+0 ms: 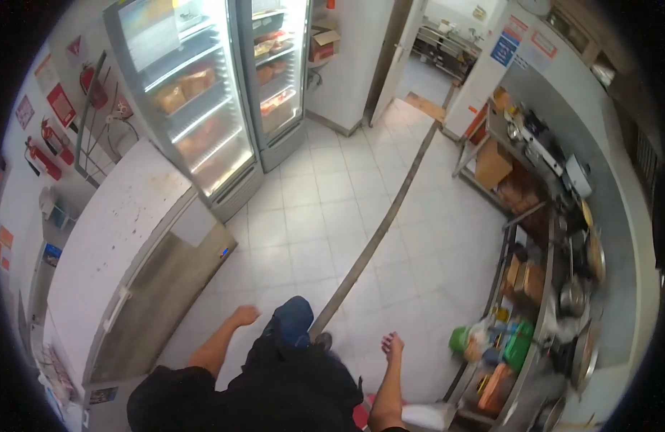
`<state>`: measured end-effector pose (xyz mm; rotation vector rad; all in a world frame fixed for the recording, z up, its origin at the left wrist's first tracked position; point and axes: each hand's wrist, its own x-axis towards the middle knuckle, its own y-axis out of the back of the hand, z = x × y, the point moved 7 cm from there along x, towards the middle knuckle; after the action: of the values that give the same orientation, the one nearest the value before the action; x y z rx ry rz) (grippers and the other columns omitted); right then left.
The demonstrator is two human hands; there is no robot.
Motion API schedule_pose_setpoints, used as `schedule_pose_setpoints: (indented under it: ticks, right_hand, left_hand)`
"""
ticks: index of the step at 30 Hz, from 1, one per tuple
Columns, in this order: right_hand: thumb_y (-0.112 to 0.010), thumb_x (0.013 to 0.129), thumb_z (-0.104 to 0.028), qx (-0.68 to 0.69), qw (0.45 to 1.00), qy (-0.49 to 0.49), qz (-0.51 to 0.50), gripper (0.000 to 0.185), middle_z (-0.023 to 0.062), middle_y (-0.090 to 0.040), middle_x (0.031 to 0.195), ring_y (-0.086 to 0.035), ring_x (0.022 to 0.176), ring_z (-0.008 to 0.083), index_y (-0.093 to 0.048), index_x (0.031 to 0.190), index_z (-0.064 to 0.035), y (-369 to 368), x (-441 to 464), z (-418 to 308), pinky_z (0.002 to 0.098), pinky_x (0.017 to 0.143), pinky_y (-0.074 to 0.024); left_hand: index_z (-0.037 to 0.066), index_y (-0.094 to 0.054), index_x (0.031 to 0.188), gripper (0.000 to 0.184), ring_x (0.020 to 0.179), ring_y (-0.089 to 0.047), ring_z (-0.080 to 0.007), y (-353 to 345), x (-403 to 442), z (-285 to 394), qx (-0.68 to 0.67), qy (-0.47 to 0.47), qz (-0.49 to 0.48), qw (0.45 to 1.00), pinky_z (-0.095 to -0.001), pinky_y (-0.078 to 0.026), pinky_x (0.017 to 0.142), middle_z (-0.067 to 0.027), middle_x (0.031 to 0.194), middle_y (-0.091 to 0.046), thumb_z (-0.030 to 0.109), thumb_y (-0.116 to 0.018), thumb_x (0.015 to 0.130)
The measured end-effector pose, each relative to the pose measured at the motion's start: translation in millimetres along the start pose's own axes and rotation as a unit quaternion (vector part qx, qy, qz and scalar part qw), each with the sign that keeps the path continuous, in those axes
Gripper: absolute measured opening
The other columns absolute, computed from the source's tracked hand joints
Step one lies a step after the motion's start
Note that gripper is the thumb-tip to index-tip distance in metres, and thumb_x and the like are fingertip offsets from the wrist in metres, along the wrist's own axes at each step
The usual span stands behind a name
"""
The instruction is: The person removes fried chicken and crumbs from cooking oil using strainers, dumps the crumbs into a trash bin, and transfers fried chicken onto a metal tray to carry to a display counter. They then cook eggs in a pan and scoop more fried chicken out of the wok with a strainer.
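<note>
My left hand (244, 315) hangs in the air beside my leg, holding nothing, its fingers loosely bent. Nearest to it is the front of a white chest freezer (134, 209) at the left. On the other side of my body, my right hand (392, 345) is also unloaded, with its fingers slightly curled and apart. It hangs over the tiled floor (332, 216), away from the steel bench on the right. Below me show my dark shirt and one knee in blue jeans (294, 320).
Two lit glass-door fridges (192, 101) hold packaged food beyond the freezer. A dark floor channel (386, 219) runs towards an open door (397, 61). Along the right, a steel bench (555, 252) carries pans, with boxes and a green container (518, 342) beneath. Fire extinguishers (43, 158) hang at left.
</note>
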<state>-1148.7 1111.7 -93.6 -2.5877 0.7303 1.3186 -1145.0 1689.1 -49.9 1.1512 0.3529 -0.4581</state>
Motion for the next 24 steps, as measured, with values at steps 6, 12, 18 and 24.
schedule_pose_setpoints:
  ticks: [6, 12, 18, 24]
  right_hand:
    - [-0.053, 0.091, -0.033, -0.073, 0.974, 0.208, -0.042, 0.031, 0.0078, -0.064, 0.086, -0.060, 0.067, 0.0160, -0.056, 0.108, -0.0068, -127, 132, -326, 0.0272, 0.054, -0.0465]
    - [-0.057, 0.089, -0.031, -0.131, 0.983, 0.123, -0.042, 0.029, 0.0091, -0.066, 0.087, -0.062, 0.067, 0.0169, -0.057, 0.108, -0.0088, -267, 232, -418, 0.0281, 0.053, -0.0484]
    - [-0.057, 0.093, -0.029, -0.197, 0.916, 0.261, -0.231, 0.025, 0.0048, -0.064, 0.076, -0.058, 0.061, 0.0093, -0.062, 0.097, -0.0050, -562, 268, -588, 0.0239, 0.049, -0.0439]
    - [-0.056, 0.092, -0.016, -0.165, 0.640, 0.707, -0.252, 0.021, 0.0146, -0.066, 0.091, -0.062, 0.083, 0.0219, -0.063, 0.103, -0.0002, -921, 136, -901, 0.0317, 0.073, -0.0474]
  left_hand:
    - [0.002, -0.068, 0.094, 0.042, 0.098, -0.059, -0.0396, 67, 154, -92, -0.089, 0.171, -0.038, 0.980, -0.0477, -0.046, 0.087, -0.0211, 0.106, -0.063, 0.036, -0.046, 0.085]
    - [-0.002, -0.065, 0.098, 0.048, 0.098, -0.059, -0.0408, 205, 433, -68, -0.037, 0.073, -0.026, 0.996, -0.0485, -0.045, 0.087, -0.0225, 0.107, -0.062, 0.039, -0.043, 0.089]
    - [0.003, -0.064, 0.098, 0.030, 0.087, -0.065, -0.0316, 448, 573, 52, -0.300, 0.027, 0.171, 0.938, -0.0405, -0.051, 0.075, -0.0161, 0.096, -0.067, 0.030, -0.056, 0.089]
    - [0.003, -0.064, 0.101, 0.026, 0.082, -0.066, -0.0290, 544, 647, 9, -0.365, 0.123, 0.272, 0.882, -0.0383, -0.051, 0.072, -0.0166, 0.092, -0.068, 0.025, -0.060, 0.088]
